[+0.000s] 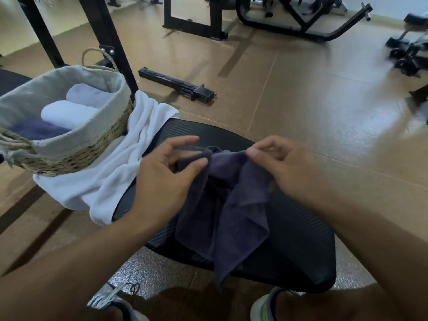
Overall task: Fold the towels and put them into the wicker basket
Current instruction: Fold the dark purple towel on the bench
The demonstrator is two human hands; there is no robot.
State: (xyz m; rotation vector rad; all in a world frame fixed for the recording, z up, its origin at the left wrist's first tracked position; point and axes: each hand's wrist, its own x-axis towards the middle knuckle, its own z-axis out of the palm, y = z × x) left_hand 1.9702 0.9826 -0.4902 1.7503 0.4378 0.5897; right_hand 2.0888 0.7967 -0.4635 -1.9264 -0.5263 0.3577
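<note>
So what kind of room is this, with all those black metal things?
Probably a gym. There is a black padded bench in front, big exercise machine frames on the floor behind, and dumbbells at the far right.

Approach to the wicker basket (76, 156) from the bench pad (289, 228) is partly obstructed: a white towel (120, 172) lies heaped between them, touching the basket's wall. The basket's mouth is open from above; rolled towels (69, 112) occupy its interior. A black upright frame (108, 38) stands close behind.
</note>
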